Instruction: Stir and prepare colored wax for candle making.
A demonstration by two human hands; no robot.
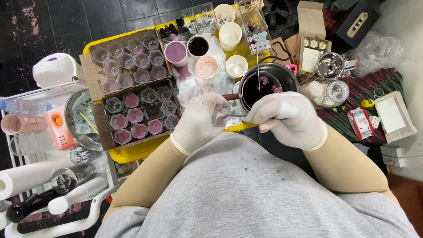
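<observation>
My left hand (200, 120), in a white glove, is closed around a small clear cup held just left of a dark pot (268, 83). My right hand (286, 120), also gloved, grips a thin metal tool whose tip reaches toward that cup. The pot holds dark purple liquid with pale lumps floating in it, and its brown handle sticks out toward my left hand. A thin stick stands upright in the pot. A cardboard tray (138, 114) of small clear cups, several filled pink, lies left of my left hand.
A second tray of unfilled clear cups (125, 61) sits behind the first on a yellow table (128, 152). Paper cups of purple, dark and pink liquid (197, 54) stand at the back. A glass jar (330, 91), a metal cup (330, 65) and small boxes are to the right. A paper roll and bottles lie at left.
</observation>
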